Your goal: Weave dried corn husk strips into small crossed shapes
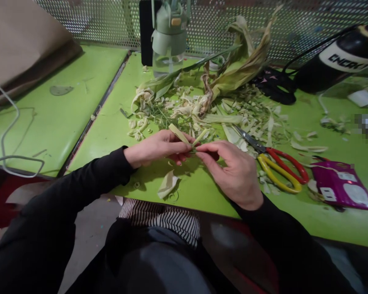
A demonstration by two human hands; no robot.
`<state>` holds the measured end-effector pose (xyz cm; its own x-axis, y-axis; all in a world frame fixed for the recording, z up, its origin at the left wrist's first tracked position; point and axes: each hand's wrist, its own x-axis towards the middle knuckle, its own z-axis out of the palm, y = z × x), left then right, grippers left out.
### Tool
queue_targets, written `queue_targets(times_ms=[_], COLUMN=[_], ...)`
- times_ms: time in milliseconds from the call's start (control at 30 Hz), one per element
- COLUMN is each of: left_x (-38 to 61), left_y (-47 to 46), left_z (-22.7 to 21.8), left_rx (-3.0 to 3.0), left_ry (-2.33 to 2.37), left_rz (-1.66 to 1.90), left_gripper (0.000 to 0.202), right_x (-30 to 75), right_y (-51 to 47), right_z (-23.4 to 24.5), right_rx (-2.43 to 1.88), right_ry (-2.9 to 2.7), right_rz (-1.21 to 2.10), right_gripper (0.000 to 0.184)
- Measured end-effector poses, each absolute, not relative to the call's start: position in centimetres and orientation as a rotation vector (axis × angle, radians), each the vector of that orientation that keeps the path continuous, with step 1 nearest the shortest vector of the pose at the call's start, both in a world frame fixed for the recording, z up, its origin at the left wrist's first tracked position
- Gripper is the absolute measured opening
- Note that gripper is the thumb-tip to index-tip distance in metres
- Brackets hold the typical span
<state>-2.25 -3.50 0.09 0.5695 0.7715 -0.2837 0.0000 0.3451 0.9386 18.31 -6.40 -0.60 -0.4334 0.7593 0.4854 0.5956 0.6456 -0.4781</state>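
My left hand (159, 148) and my right hand (233, 171) meet over the green table (110, 122), fingertips pinched together on thin pale strips of corn husk (187, 139). The strips stick up and away from the pinch in a V. Both hands are closed on them. Behind the hands lies a heap of husk scraps and shreds (202, 110), with long dried corn leaves (248, 61) rising at the back.
Scissors with red and yellow handles (276, 163) lie right of my right hand. A purple packet (340, 185) sits further right. A pale green bottle (168, 36) stands at the back against a mesh panel. A white cable (9, 130) crosses the left table.
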Motion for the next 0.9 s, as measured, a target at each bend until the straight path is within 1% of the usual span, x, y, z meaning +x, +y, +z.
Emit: queue_targets(times_ms=[67, 167, 267, 367, 500, 633, 700, 800, 900], left_x=[-2.4, -2.6, -2.6, -2.6, -2.4, -2.5, -2.5, -2.4, -2.1], left_y=[-3.4, -3.4, -3.5, -3.6, -3.7, -3.9, -3.9, -4.0, -4.1], left_z=[0.0, 0.1, 0.2, 0.1, -0.1, 0.0, 0.2, 0.4, 0.4], left_rx=[1.077, 1.061, 1.047, 1.021, 0.980, 0.941, 0.939, 0.973, 0.973], left_ry=[0.835, 0.824, 0.774, 0.734, 0.752, 0.784, 0.793, 0.794, 0.817], left_rz=[0.523, 0.449, 0.416, 0.460, 0.543, 0.560, 0.553, 0.536, 0.584], left_gripper=[0.008, 0.015, 0.015, 0.008, 0.015, 0.008, 0.009, 0.011, 0.013], right_x=[18.3, 18.3, 18.2, 18.0, 18.0, 18.0, 18.0, 17.9, 17.9], right_y=[-6.4, -6.3, -6.5, -6.6, -6.7, -6.6, -6.6, -6.7, -6.7], right_z=[-0.4, -0.4, -0.6, -0.9, -1.3, -1.6, -1.6, -1.8, -1.9], right_rx=[-1.048, -1.050, -1.094, -1.102, -1.133, -1.160, -1.166, -1.181, -1.164], right_ry=[-2.145, -2.126, -2.087, -2.050, -1.941, -1.864, -1.827, -1.786, -1.814], right_rz=[0.376, 0.448, 0.547, 0.613, 0.720, 0.833, 0.887, 0.905, 0.842], right_gripper=[0.005, 0.002, 0.003, 0.005, 0.005, 0.007, 0.008, 0.010, 0.008])
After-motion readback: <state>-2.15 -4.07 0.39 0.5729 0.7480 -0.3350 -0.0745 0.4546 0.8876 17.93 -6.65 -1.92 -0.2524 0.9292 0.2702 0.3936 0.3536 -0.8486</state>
